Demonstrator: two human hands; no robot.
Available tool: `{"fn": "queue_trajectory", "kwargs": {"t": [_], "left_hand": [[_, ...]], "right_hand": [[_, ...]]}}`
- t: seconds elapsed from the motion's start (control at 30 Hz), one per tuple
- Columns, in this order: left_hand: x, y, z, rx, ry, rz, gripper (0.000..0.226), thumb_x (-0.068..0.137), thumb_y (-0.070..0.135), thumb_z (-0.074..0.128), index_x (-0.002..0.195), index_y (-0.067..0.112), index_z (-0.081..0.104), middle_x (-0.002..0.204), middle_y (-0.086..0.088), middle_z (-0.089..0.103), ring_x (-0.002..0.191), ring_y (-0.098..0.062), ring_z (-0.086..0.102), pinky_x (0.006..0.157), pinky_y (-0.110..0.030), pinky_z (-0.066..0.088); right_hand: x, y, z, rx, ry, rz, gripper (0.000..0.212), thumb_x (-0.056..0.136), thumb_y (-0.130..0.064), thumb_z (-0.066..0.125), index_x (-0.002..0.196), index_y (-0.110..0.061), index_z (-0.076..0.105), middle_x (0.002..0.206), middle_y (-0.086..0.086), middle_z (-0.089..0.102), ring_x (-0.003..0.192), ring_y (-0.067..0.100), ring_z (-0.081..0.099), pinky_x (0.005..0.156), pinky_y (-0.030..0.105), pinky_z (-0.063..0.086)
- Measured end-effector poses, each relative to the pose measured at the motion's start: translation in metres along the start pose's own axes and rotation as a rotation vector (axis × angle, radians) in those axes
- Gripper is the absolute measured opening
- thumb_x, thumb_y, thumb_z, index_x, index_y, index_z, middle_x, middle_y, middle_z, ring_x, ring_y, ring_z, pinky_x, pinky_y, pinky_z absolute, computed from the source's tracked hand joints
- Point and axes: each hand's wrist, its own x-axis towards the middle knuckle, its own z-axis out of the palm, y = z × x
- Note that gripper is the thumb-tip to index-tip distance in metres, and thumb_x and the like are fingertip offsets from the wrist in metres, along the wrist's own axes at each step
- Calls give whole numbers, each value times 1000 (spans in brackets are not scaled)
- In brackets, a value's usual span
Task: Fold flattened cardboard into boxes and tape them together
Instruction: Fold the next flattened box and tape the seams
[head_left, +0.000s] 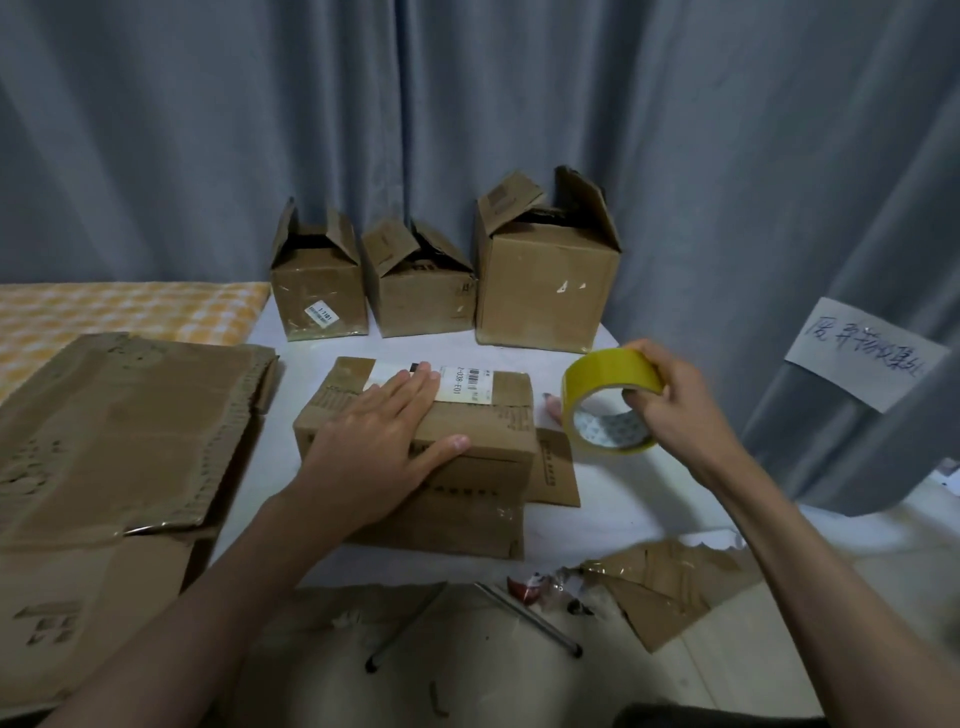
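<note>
Your left hand (382, 441) presses flat, fingers straight, on the folded brown cardboard box (421, 452) at the middle of the white table (623, 509). Just right of that box, your right hand (670, 395) grips the yellow tape roll (608, 402). Behind it stand three assembled open-topped boxes (415, 280); left of it, flattened cardboard sheets (119, 431) still wait.

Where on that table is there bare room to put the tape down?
Bare white table lies right of the box under the left hand, below the tape in the right hand. A thin strip runs before the three boxes. Flat cardboard crowds the left, scraps the near edge.
</note>
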Motion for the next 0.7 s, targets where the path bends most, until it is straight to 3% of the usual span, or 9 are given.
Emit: {"fn": "queue_trajectory", "kwargs": {"t": [0.13,0.3,0.4,0.47,0.6,0.7], "left_hand": [[-1,0,0,-3,-13,-11,93,80,84,-1,157,32,0,164,14,-3,150,-6,1,119,-32,2],[-1,-5,-2,51,-54,14,100,76,90,10,157,32,-4,163,14,-6,149,-4,-2,121,-33,5],[0,-17,-9,23,-87,42,98,74,86,18,156,37,-1,161,18,-4,141,2,-5,115,-31,4],[2,-35,-21,-2,-141,73,97,73,84,28,155,40,2,160,22,-1,144,1,1,118,-34,7],[6,-66,-46,-112,-160,101,83,82,60,53,152,36,15,158,21,14,149,-7,15,120,-26,8],[8,-60,-49,-207,-184,109,76,90,32,67,150,46,22,155,31,17,145,7,16,119,-24,11]], "right_hand": [[-1,9,2,-37,-55,11,30,81,15,52,99,-7,60,77,-3,57,68,-10,53,60,7,39],[-5,21,9,-97,-184,52,29,84,10,54,94,-18,52,81,2,56,78,16,56,66,25,43],[-10,22,15,-21,-272,84,26,87,7,55,98,-16,50,83,0,57,74,1,56,60,16,44],[-13,21,22,42,-340,100,26,88,5,57,99,-16,48,84,-1,57,76,4,56,63,16,46],[-15,8,44,148,-467,101,32,86,-9,73,107,-17,49,96,0,60,81,1,60,68,21,51],[-12,0,54,182,-527,148,41,84,-38,78,114,-24,53,113,4,60,99,13,63,85,33,57]]}}
